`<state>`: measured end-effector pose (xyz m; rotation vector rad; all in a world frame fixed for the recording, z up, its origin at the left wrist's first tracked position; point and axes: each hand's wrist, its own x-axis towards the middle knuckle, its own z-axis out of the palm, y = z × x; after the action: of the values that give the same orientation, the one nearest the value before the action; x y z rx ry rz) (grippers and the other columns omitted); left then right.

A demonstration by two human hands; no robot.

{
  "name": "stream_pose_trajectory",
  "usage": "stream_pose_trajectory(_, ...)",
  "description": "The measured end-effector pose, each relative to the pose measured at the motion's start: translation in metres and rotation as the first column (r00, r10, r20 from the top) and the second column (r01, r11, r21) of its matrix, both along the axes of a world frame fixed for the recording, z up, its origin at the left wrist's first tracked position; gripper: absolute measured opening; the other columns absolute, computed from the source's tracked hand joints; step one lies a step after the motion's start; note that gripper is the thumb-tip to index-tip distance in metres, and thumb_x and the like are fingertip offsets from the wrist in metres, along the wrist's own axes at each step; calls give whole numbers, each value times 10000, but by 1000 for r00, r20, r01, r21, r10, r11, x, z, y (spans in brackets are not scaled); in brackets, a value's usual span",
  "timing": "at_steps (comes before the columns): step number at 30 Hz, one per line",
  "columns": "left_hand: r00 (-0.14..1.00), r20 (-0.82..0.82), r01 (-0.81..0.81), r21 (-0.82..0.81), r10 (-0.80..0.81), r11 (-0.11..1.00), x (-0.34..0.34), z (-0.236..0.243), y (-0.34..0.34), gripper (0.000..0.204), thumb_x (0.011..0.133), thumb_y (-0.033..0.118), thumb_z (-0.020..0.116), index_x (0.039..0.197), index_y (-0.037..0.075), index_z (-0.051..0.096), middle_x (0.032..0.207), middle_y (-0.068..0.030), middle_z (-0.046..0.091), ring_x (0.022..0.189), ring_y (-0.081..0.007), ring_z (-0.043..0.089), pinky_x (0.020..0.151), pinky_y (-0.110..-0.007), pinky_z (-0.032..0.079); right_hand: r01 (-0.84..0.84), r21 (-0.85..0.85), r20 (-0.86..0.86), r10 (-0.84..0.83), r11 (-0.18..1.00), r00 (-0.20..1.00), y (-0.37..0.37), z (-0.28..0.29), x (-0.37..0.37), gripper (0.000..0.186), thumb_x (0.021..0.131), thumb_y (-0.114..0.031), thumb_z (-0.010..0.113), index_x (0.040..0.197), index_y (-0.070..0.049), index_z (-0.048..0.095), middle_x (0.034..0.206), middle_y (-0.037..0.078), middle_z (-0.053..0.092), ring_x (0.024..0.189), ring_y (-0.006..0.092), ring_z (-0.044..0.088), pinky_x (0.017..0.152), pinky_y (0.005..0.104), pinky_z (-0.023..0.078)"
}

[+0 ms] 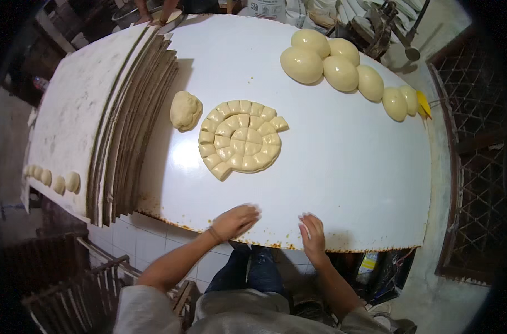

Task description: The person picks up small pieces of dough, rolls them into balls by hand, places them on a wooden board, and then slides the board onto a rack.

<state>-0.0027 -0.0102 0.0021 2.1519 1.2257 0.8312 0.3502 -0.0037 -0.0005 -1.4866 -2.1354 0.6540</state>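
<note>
The cut dough disc [241,136] lies flat on the white worktop [342,178], somewhat left of its middle. It is divided into many small blocks, which stand in curved rows around a centre cut crosswise. A narrow gap shows between the outer row and the inner ones on the far left side; one piece sticks out at the right, and a pointed end comes out at the near side.

Just left of the disc is a rough lump of dough [185,111], apart from it. Nearer, by the near edge of the worktop, are the two hands, apart from each other and from the disc. The left hand [237,221] has its fingers close together and a little bent; its palm is hidden, so one cannot tell whether it holds something. The right hand [312,231] is loosely spread, with nothing visible in it.

The dividing seems finished, and the moment looks like a pause before the pieces are handled. The next move would call for a reach toward the far side and a gentle separating of single blocks, without squeezing their neighbours.

Farther to the right sit large smooth dough balls [341,73], beside a yellow object [424,106]. At the left stands a stack of boards [81,106], with small dough pieces [72,182] on its near end.
</note>
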Motion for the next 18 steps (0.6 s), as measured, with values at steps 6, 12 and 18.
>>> stream_pose_trajectory(6, 963, 27, -268, -1, 268, 963, 15, 12, 54, 218, 982, 152, 719, 1174, 57, 757, 1284, -130, 716, 1239, -323, 661, 1074, -423, 542, 178, 141, -31, -175, 974, 984, 78, 18, -29, 294, 1006, -67, 698, 1292, 3, 688, 1341, 213, 660, 1362, 388, 559, 1169, 457, 446)
stream_pose_trajectory(12, 998, -68, -8, -9, 8, 1000, -25, -13, -10, 225, 977, 155, 731, 1184, 71, 750, 1306, -121, 705, 1293, -315, 638, 1129, -447, 511, 45, -75, -11, -46, 996, 999, 22, -8, 34, 320, 1006, -113, 721, 1300, 6, 682, 1363, 217, 651, 1389, 401, 546, 1176, 471, 437)
stream_pose_trajectory(18, 909, 40, -401, -191, 416, 896, 55, 45, 49, 174, 990, 133, 709, 1133, 38, 729, 1291, -133, 706, 1259, -338, 646, 1096, -432, 527, 55, 77, 8, -55, 996, 998, 60, 0, -28, 282, 1005, -100, 718, 1263, 11, 687, 1368, 208, 637, 1375, 393, 548, 1178, 488, 433)
